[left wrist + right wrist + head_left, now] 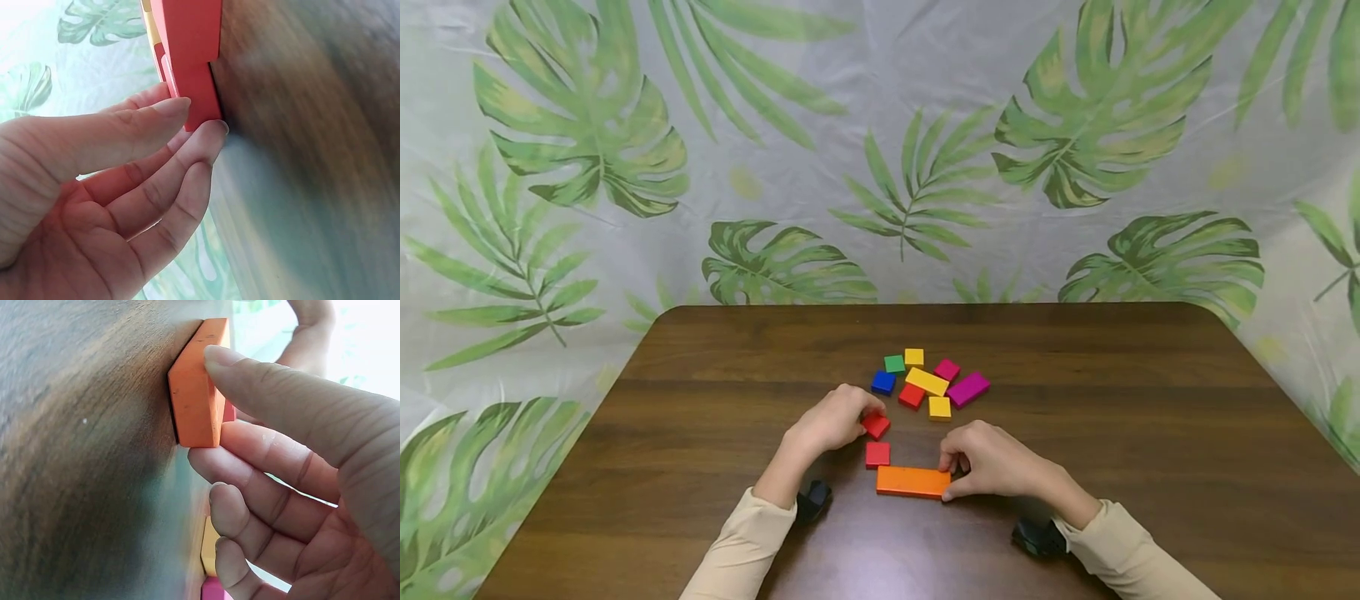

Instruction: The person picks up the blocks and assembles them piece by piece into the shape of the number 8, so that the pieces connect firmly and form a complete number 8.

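Note:
In the head view, the left hand (835, 418) pinches a small red block (876, 427) lying tilted on the table. Below it a second red block (877, 454) touches or nearly touches the upper left edge of a long orange block (913, 481). The right hand (996, 461) grips the orange block's right end between thumb and fingers. The left wrist view shows thumb and fingertips of the left hand (125, 169) around the red block (199, 94), another red block just beyond. In the right wrist view, the right hand (281, 462) holds the orange block (197, 394).
Beyond the hands on the brown table (1112, 400) lie a blue block (883, 382), a green block (894, 364), a long yellow block (927, 382), a red block (912, 396), a magenta block (968, 389) and several other small ones. A leaf-patterned cloth (925, 50) hangs behind.

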A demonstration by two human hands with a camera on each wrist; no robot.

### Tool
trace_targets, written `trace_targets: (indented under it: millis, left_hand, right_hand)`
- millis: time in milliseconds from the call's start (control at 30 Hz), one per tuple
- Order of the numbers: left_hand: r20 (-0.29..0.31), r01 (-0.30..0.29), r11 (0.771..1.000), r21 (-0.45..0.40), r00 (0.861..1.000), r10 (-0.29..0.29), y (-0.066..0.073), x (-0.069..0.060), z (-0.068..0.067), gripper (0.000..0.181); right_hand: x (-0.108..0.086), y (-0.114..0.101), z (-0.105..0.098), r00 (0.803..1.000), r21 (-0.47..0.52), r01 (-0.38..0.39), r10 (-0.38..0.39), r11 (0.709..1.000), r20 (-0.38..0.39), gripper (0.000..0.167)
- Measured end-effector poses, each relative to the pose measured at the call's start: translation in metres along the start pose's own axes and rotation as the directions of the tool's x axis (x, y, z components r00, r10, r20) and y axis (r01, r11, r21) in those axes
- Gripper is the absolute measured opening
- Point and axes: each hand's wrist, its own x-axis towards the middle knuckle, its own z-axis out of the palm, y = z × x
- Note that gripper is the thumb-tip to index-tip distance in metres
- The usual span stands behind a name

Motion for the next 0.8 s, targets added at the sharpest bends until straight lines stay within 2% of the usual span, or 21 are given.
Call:
trace_targets:
  millis: [333, 800]
  left_hand:
    - [0.006, -0.035, 0.999, 0.023, 0.999, 0.035, 0.0033, 0.0002, -0.0001, 0.033]
    - [0.014, 0.002, 0.998, 0.059, 1.000, -0.003, 0.0047, -0.0012, 0.0014, 0.033]
  right_hand:
    - [-0.0008, -0.0009, -0.0013, 1.000, 0.008, -0.010, 0.010, 1.000, 0.004, 0.022]
    - [0.0005, -0.0001, 0.0001, 1.000, 0.012, -0.007, 0.007, 1.000, -0.003, 0.023]
